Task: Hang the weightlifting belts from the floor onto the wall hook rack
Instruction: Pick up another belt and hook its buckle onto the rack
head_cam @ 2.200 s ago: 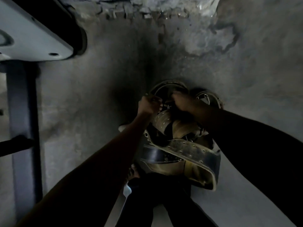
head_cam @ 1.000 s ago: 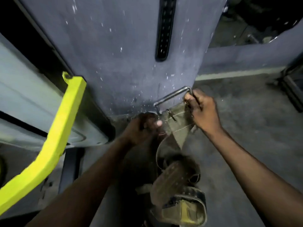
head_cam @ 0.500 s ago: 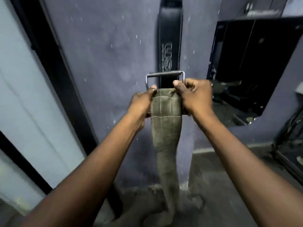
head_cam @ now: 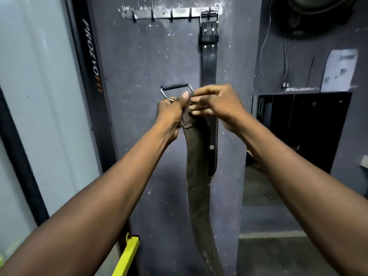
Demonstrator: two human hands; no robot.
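I hold an olive-brown weightlifting belt [head_cam: 197,176] upright in front of the grey wall, and it hangs down out of view at the bottom. My left hand [head_cam: 169,114] grips its top end just under the metal buckle [head_cam: 175,89]. My right hand [head_cam: 217,104] pinches the same end from the right. High on the wall is the metal hook rack [head_cam: 169,13] with several hooks. A black belt [head_cam: 208,56] hangs from a hook near the rack's right end, directly behind my hands.
A dark frame post lettered PROZVOFIT [head_cam: 91,56] runs down the left beside a pale panel [head_cam: 39,96]. A yellow bar [head_cam: 127,255] sticks up at the bottom. To the right are a dark opening [head_cam: 302,126], a paper notice [head_cam: 338,70] and hanging wires [head_cam: 266,46].
The belt came up off the floor pile and is now raised against the wall. My view tilted up, bringing the hook rack into sight. The buckle now tilts to the left.
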